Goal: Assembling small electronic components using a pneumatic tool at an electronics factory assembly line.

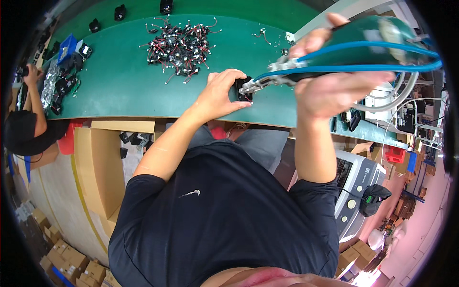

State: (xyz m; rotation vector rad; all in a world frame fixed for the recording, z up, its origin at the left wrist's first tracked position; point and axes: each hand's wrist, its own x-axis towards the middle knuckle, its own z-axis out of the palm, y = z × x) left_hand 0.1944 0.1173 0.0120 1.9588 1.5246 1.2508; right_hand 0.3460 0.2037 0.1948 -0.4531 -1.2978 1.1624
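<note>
The person's left hand [221, 93] is curved around a small black rectangular part [246, 97], pinching it between thumb and fingers at its near and far ends; the part lies on the green-topped bench [119, 81], near its front edge. The right hand [330, 93], slightly blurred, is wrapped around a dark green tool with a metal nose and blue hoses [344, 45], fingers on the far side, with the nose slanting down to the left onto the black part; whether the tip touches it I cannot tell. Beyond the left hand sits a heap of small black pieces with red wires and white connectors [179, 50], and to its right lies a single red-wired piece [262, 34]. At the left end stands a bright blue plastic bin [67, 49], near a co-worker's raised hand [32, 75]. Below the bench is an open brown cardboard box [93, 177] and, on the right, a grey-and-white machine with round buttons [351, 219].
</note>
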